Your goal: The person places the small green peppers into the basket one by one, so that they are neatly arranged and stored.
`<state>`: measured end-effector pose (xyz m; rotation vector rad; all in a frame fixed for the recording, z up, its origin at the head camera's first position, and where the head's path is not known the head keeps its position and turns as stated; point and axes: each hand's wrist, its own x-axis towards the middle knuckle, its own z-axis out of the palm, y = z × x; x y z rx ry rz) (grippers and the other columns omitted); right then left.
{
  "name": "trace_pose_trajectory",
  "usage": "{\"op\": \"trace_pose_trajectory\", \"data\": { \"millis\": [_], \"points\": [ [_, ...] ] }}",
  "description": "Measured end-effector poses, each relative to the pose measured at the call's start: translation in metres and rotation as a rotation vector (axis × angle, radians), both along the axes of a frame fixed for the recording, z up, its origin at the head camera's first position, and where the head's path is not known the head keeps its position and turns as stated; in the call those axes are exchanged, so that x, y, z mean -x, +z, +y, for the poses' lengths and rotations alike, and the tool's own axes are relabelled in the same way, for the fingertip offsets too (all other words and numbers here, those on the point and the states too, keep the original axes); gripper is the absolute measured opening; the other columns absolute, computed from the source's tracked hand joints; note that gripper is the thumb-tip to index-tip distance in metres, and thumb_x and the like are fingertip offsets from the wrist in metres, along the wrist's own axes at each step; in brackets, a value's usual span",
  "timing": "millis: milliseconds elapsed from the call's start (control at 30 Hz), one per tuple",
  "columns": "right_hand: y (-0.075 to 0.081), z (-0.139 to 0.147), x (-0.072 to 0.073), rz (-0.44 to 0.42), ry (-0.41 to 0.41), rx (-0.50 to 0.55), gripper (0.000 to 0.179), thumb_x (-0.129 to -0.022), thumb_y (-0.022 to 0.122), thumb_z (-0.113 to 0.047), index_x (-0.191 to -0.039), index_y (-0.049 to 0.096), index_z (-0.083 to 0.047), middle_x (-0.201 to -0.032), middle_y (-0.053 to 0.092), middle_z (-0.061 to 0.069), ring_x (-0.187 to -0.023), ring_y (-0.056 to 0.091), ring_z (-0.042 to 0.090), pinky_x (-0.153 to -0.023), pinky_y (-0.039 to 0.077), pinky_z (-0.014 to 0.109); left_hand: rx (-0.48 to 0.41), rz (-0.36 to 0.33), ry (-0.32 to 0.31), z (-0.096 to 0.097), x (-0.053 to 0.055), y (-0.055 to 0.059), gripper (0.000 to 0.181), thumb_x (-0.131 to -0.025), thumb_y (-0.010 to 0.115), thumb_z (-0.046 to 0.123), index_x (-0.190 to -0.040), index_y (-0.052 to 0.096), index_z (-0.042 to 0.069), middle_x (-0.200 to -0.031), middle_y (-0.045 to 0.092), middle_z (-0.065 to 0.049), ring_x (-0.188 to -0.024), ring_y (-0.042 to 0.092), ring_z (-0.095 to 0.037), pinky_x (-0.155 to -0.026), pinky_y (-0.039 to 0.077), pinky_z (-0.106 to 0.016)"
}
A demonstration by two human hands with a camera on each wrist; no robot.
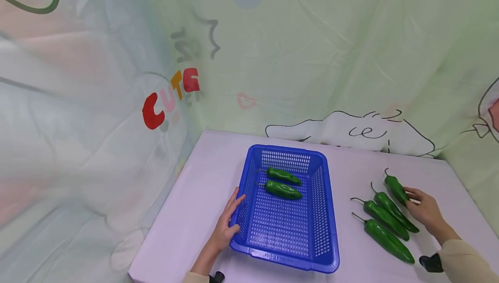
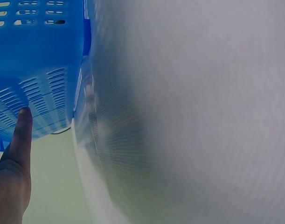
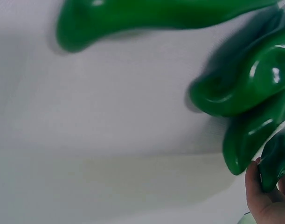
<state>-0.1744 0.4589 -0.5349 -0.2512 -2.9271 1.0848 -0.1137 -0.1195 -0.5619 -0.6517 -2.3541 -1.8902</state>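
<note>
A blue perforated plastic basket (image 1: pixel 280 231) sits on the table, with two long green peppers (image 1: pixel 282 190) lying across its far half. My left hand (image 1: pixel 224 229) rests against the basket's left side, fingers spread along the wall and rim. In the left wrist view, one straight finger (image 2: pixel 22 135) presses the outside of the slotted wall. To the right of the basket, my right hand (image 1: pixel 425 211) pinches the lower end of the farthest green pepper (image 1: pixel 395 190) between thumb and fingers. Right beside it lie three more green peppers (image 1: pixel 386 218), side by side at a slant, stems toward the basket.
The table (image 1: pixel 187 187) has a pale cover. Behind it hangs a light green printed sheet (image 1: pixel 292 57), and another sheet (image 1: pixel 78 122) hangs along the left. A dark wrist device (image 1: pixel 431 263) shows at the right sleeve.
</note>
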Motion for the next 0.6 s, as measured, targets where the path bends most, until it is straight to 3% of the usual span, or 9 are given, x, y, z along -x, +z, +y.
{"op": "trace_pose_trajectory", "data": {
  "millis": [67, 367, 600],
  "points": [
    [0.0, 0.001, 0.0, 0.022, -0.007, -0.015, 0.054, -0.086, 0.042, 0.001, -0.137, 0.036, 0.018, -0.128, 0.038, 0.049, -0.112, 0.042, 0.062, -0.082, 0.049, 0.061, 0.001, 0.007, -0.001, 0.0, 0.0, 0.001, 0.083, -0.07, 0.049, 0.006, -0.153, 0.036, 0.01, -0.165, 0.009, -0.011, -0.15, 0.005, -0.036, -0.109, 0.009, -0.072],
    [0.011, -0.005, 0.0, 0.032, 0.011, -0.014, 0.056, -0.084, 0.036, 0.005, -0.138, 0.033, 0.02, -0.131, 0.034, 0.05, -0.117, 0.037, 0.065, -0.09, 0.038, 0.071, 0.007, -0.018, 0.0, 0.0, -0.001, 0.002, 0.086, -0.069, 0.047, 0.006, -0.154, 0.034, 0.011, -0.166, 0.009, -0.004, -0.151, 0.007, -0.028, -0.112, 0.01, -0.067],
    [0.02, -0.01, 0.0, 0.032, 0.033, -0.02, 0.055, -0.083, 0.034, 0.007, -0.136, 0.033, 0.022, -0.13, 0.035, 0.049, -0.113, 0.04, 0.065, -0.088, 0.04, 0.07, 0.009, 0.0, 0.005, 0.001, -0.001, 0.002, 0.084, -0.07, 0.048, 0.006, -0.153, 0.036, 0.009, -0.166, 0.01, -0.007, -0.151, 0.007, -0.034, -0.11, 0.011, -0.07]
  ]
}}
